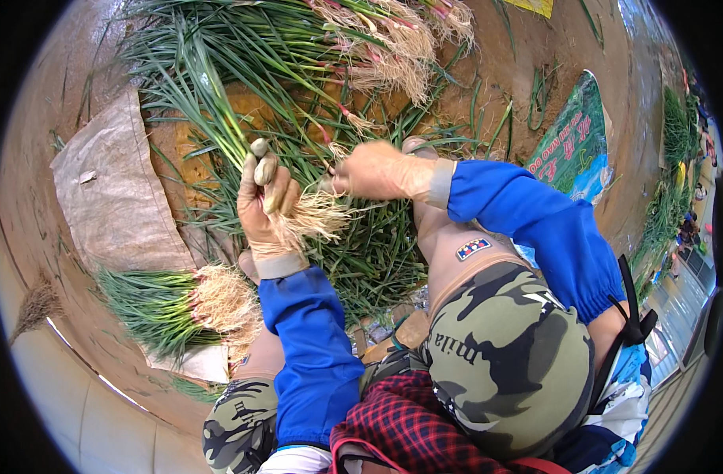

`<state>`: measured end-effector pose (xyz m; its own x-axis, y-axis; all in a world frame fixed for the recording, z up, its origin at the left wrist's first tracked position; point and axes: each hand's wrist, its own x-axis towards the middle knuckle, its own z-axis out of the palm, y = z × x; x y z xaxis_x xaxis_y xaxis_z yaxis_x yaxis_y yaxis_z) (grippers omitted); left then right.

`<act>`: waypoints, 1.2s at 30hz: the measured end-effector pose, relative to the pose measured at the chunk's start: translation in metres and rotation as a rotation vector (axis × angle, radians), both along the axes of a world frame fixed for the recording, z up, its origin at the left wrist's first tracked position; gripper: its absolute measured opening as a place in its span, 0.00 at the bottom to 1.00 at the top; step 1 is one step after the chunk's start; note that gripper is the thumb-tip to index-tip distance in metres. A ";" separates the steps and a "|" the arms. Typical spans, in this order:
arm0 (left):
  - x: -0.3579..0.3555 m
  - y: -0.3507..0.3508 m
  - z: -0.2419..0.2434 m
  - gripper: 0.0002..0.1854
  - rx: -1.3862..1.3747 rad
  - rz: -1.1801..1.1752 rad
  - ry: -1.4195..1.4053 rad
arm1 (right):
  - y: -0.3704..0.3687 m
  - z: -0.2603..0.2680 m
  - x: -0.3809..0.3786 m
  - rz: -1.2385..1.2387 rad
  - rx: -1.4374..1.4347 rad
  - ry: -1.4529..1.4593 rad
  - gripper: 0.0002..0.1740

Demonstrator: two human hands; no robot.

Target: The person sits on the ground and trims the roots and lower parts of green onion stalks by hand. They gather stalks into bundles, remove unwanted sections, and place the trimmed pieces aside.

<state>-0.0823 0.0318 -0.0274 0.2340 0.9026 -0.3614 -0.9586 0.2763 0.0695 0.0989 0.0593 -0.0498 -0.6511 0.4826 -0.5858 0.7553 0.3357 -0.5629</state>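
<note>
My left hand (266,201), in a tan glove with dirty grey-green fingertips, is closed around a small bunch of green alliums (234,139), scallions or young garlic. Their leaves point up and left, while pale stringy roots (317,219) hang out at the lower right of the fist. Close to the right of those roots is my right hand (388,170), gloved too and blurred. Its fingertips are bent inward, and whether they pinch anything is unclear. Beneath both hands lies a heap of loose green leaves (376,255).
A large pile of rooted alliums (290,53) lies ahead. At left, a trimmed bundle (184,305) rests near a dirty cloth sheet (118,189). A printed green sack (575,136) is on the right. A twig broom (38,302) stands far left. People (690,228) are at the far right.
</note>
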 end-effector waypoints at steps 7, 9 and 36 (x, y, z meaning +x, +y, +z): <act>0.010 -0.001 -0.010 0.14 -0.232 -0.230 0.297 | 0.031 -0.035 0.025 -0.427 0.281 0.029 0.16; 0.004 -0.003 -0.020 0.16 -0.317 -0.172 0.474 | 0.025 -0.017 0.014 -0.494 0.321 0.072 0.14; 0.032 -0.004 -0.005 0.15 -0.133 0.086 0.114 | 0.032 0.006 -0.047 -0.986 -0.375 0.712 0.12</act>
<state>-0.0498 0.0277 -0.0326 0.1086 0.8602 -0.4982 -0.9670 0.2075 0.1476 0.0519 0.0917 -0.0433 -0.3377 0.8205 -0.4612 0.0861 -0.4610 -0.8832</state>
